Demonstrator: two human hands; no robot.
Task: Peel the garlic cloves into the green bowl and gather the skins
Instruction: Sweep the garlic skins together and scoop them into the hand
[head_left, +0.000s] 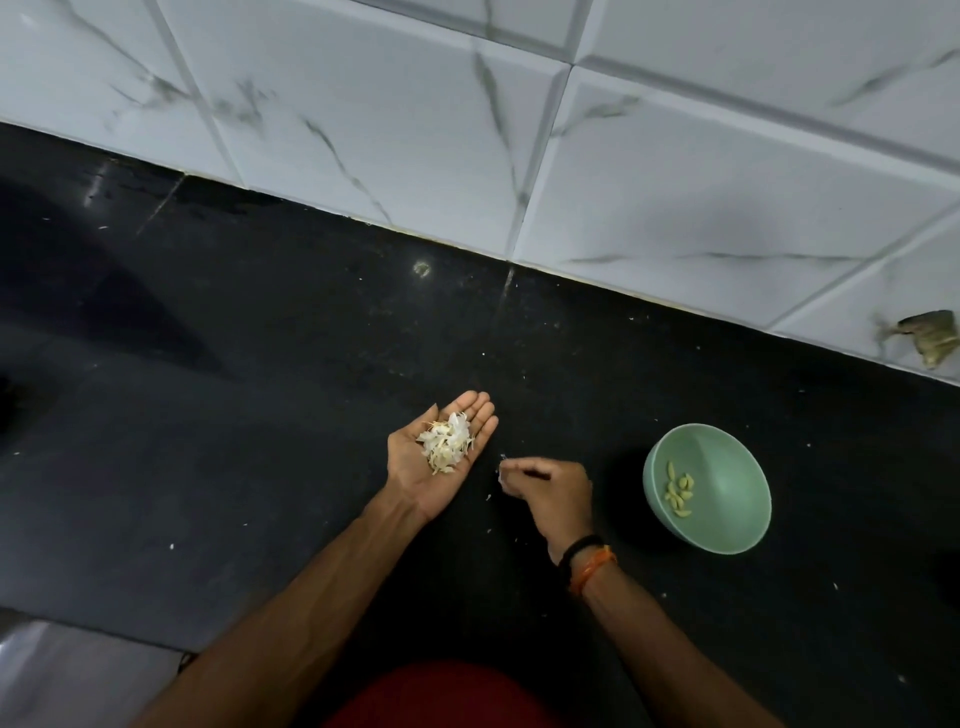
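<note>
The left hand lay palm up over the black counter, fingers straight and relaxed, carrying a loose heap of garlic skins in its hollow. At about four o'clock from it, just beside, the right hand hovered with its fingers curled and the tips pinched on a small white skin scrap. The green bowl sat at three o'clock of the right hand, near but apart, with the peeled garlic cloves lying low against its left inner wall.

The likeliest slip was the heap itself. The skins were papery, thin and curled, stacked without any hold on them, so a tilt of the palm or a draught would probably scatter them back across the counter. The pinched scrap looked tiny and could cling to the fingertips instead of dropping onto the pile. Several pale flecks lay on the counter between the hands and farther out; against the speckled, glossy stone they could easily be missed.

The bowl was smooth, matte and round-walled; the cloves were pale yellow, slick and crescent-shaped. Marbled white tiles rose behind at twelve o'clock.
</note>
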